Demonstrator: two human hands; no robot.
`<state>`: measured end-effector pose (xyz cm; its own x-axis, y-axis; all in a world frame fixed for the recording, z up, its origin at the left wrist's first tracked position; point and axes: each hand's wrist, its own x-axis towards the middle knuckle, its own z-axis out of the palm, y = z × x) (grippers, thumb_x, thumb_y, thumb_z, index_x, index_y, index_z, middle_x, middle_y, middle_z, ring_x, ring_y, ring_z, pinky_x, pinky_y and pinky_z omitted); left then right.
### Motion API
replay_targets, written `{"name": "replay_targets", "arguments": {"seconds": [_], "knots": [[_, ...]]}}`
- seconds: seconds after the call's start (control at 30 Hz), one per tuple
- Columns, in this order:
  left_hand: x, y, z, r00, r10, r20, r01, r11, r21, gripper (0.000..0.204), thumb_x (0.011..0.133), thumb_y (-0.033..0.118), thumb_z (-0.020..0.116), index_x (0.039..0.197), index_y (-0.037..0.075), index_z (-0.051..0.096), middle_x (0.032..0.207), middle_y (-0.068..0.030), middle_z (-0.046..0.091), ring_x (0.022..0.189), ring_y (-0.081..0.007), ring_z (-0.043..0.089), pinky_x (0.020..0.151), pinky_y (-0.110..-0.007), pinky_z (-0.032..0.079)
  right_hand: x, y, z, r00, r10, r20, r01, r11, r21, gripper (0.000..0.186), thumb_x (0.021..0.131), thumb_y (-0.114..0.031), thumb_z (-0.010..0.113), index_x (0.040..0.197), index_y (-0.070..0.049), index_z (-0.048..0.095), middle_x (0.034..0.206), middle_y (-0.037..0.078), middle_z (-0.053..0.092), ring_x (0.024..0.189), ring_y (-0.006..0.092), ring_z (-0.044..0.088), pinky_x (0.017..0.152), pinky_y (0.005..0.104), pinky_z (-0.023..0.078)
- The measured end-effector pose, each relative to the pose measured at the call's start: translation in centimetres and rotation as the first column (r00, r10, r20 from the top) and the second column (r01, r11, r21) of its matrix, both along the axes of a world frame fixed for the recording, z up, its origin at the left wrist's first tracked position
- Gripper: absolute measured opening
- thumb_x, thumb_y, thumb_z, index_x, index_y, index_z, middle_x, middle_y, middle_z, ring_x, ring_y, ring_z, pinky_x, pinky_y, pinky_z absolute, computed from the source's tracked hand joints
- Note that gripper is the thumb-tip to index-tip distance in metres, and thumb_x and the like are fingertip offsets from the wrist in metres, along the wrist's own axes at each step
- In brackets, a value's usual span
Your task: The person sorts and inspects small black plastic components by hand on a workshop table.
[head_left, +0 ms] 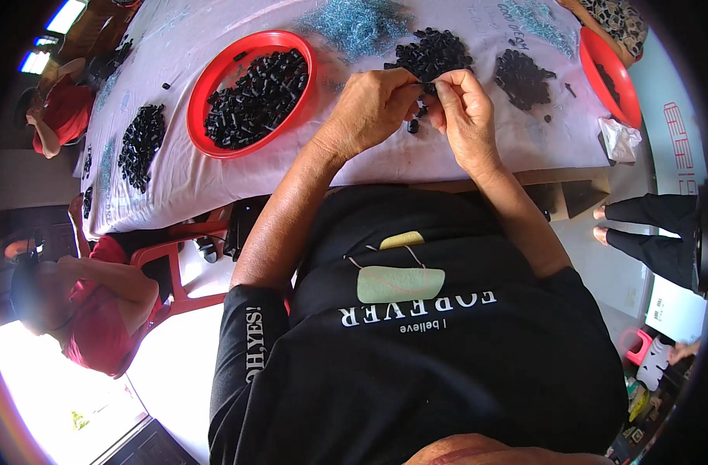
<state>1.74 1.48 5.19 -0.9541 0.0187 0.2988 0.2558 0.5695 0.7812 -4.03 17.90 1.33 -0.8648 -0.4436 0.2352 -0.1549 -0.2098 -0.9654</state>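
Note:
My left hand and my right hand meet over the cloth-covered table, fingertips pinched together on a small black piece. Its exact shape is mostly hidden by the fingers. Just beyond them lies a heap of small black tubular pieces, with a loose black piece below my left fingers. Left of my hands sits a red basin holding many such black pieces. At the far side spreads a pile of small bluish, glinting parts.
Another black pile lies to the right, and one more at the left. A second red basin stands at the right edge near another person's arm. White crumpled plastic hangs there. People in red shirts sit at the left.

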Motion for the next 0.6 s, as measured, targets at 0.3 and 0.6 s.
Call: {"name": "replay_targets", "arguments": {"seconds": [0.3, 0.6], "knots": [[0.5, 0.4, 0.7, 0.964, -0.137, 0.228, 0.12, 0.989, 0.088, 0.022, 0.099, 0.011, 0.047, 0.09, -0.004, 0.06, 0.071, -0.0104, 0.067, 0.063, -0.0158, 0.068, 0.058, -0.028, 0.055, 1.0, -0.9, -0.5, 0.968, -0.186, -0.167, 0.194, 0.981, 0.033, 0.009, 0.102, -0.012, 0.049, 0.098, -0.007, 0.055, 0.069, -0.005, 0.046, 0.055, 0.0018, 0.04, 0.047, 0.018, 0.032], [0.7, 1.1, 1.3, 0.932, -0.162, 0.324, 0.109, 0.978, 0.175, 0.026, 0.1, 0.015, 0.047, 0.087, -0.004, 0.06, 0.069, -0.0092, 0.065, 0.055, -0.0135, 0.065, 0.052, -0.026, 0.052, 1.1, -0.7, -0.5, 0.946, -0.204, -0.251, 0.221, 0.974, 0.041, 0.009, 0.103, -0.011, 0.048, 0.098, -0.007, 0.055, 0.076, -0.004, 0.049, 0.059, 0.0024, 0.042, 0.05, 0.0178, 0.035]]}}
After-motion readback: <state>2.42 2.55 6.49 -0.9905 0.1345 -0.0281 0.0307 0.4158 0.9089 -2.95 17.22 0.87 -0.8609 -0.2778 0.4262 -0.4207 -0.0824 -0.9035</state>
